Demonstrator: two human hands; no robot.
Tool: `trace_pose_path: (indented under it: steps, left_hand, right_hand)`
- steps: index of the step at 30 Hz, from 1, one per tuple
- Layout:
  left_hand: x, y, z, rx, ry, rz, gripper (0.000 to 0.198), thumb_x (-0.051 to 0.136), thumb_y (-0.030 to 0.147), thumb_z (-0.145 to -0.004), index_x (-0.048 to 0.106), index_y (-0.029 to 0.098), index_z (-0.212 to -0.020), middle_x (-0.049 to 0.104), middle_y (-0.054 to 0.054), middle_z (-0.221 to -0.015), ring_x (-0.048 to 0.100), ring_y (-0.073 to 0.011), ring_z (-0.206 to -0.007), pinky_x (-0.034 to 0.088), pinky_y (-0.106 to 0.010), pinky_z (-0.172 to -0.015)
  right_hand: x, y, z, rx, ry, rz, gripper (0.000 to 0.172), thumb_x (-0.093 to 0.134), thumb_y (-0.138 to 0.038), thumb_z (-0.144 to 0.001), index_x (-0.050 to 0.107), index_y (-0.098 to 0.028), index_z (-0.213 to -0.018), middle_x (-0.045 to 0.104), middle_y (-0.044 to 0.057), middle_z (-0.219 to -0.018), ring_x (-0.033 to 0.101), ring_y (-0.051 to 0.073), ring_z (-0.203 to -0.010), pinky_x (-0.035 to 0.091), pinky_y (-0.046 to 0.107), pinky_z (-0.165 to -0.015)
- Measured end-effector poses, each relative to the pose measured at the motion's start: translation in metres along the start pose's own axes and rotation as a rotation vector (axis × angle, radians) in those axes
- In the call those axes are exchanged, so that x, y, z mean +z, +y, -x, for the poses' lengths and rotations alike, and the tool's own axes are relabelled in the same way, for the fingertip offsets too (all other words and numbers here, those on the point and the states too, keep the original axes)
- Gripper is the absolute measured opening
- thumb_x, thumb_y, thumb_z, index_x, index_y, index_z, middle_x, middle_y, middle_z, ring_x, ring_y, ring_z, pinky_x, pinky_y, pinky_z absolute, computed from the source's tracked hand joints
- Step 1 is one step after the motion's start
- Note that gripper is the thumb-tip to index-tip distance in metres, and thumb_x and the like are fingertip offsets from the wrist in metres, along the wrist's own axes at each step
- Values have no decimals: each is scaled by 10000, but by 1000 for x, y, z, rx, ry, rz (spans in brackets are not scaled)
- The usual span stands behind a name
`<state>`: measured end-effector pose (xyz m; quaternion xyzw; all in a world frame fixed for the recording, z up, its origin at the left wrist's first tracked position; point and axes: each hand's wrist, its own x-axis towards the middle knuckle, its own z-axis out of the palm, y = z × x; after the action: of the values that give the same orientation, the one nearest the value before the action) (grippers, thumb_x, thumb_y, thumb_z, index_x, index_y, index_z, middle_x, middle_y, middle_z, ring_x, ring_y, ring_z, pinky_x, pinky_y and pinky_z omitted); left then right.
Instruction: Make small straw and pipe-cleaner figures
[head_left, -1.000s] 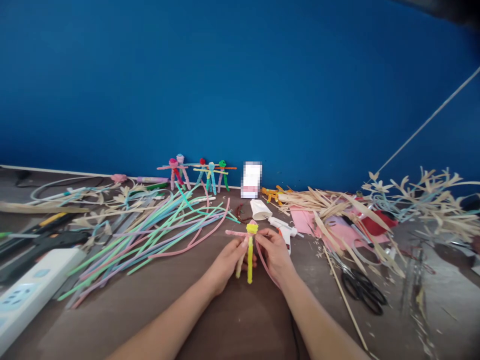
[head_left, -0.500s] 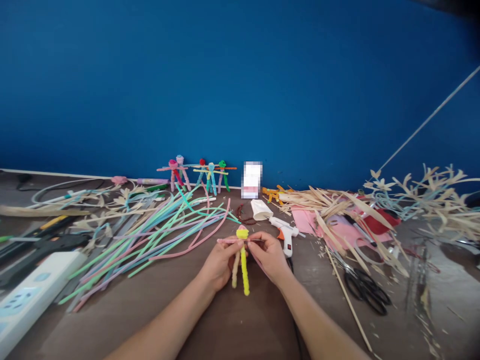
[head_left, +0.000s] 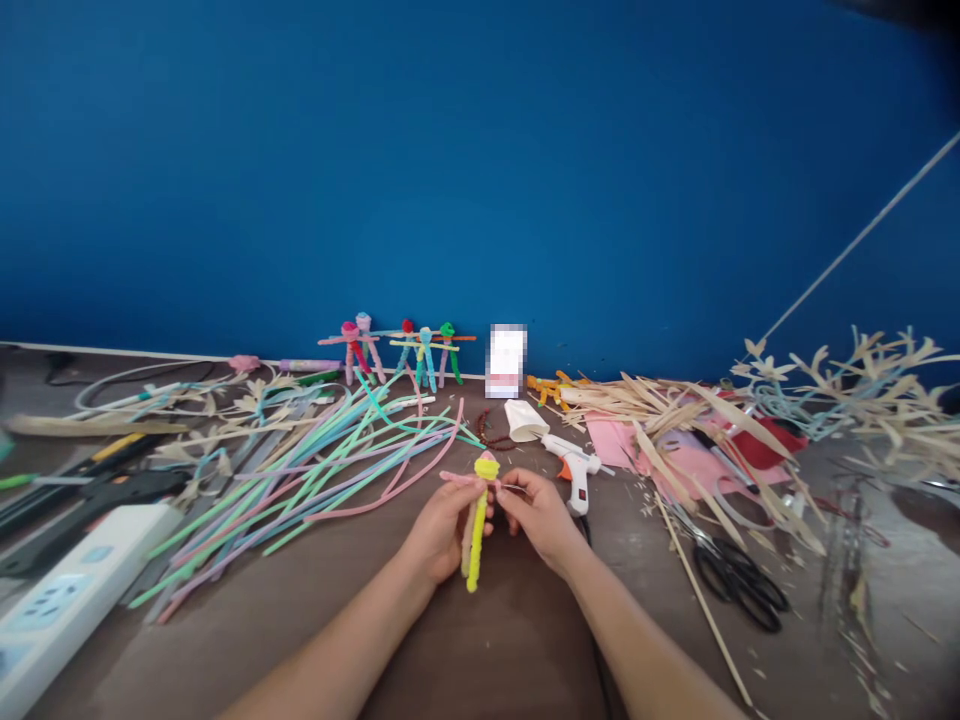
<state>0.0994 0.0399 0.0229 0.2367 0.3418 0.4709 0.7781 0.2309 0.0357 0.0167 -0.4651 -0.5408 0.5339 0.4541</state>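
A small pipe cleaner figure (head_left: 475,540) is held upright over the table's middle. It has a yellow and pink head, pink arms, one bright yellow leg and one beige leg. My left hand (head_left: 444,525) is closed on its body, thumb over the chest under the head. My right hand (head_left: 541,512) pinches the pink pipe cleaner at the figure's right side, thumb against fingertips. Behind the hands, several finished pipe cleaner figures (head_left: 424,350) lean against the blue wall.
Loose pastel pipe cleaners (head_left: 322,460) spread to the left, beside a white power strip (head_left: 112,570). Right of my hands lie a white glue gun (head_left: 576,470), black-handled scissors (head_left: 739,580), pink sheets (head_left: 611,440) and dried strips (head_left: 660,405). A blurred-out upright rectangle (head_left: 507,360) stands by the wall.
The figure's legs have swung left and closer together. My right fingers have shifted along the pink arm, and the long pink end below them no longer shows. The view has moved slightly.
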Motion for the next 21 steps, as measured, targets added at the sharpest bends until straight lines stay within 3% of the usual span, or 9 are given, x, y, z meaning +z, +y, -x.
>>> trace_pose_path:
  steps: [4,8,14,21]
  left_hand:
    - [-3,4,0,-91,2,37,38,553,147,-680,557,110,-683,539,-3,-564,499,-69,-440,430,-163,-374]
    - [-9,6,-2,-188,-93,11,71,542,163,-679,545,103,-640,513,-5,-489,470,-61,-391,411,-151,-361]
    - [-14,7,-4,-180,-242,-85,74,567,166,-633,561,93,-645,532,-22,-509,467,-71,-391,397,-163,-337]
    - [-10,12,-1,-125,-231,-242,84,584,173,-588,575,89,-581,505,-12,-450,446,-71,-370,377,-176,-340]
  right_hand:
    - [-2,-3,2,66,-94,-91,235,569,-382,-698,478,-166,-702,414,-78,-483,309,36,-369,282,163,-366]
    - [-6,-12,6,161,-233,-136,218,571,-350,-704,524,-137,-696,455,-55,-530,288,18,-382,198,153,-367]
    - [-11,-16,7,268,-377,-241,220,561,-321,-708,536,-120,-623,420,-57,-465,345,34,-371,283,167,-382]
    - [-16,-13,6,359,-460,-340,155,558,-273,-705,523,-122,-699,404,-72,-499,315,16,-319,305,155,-331]
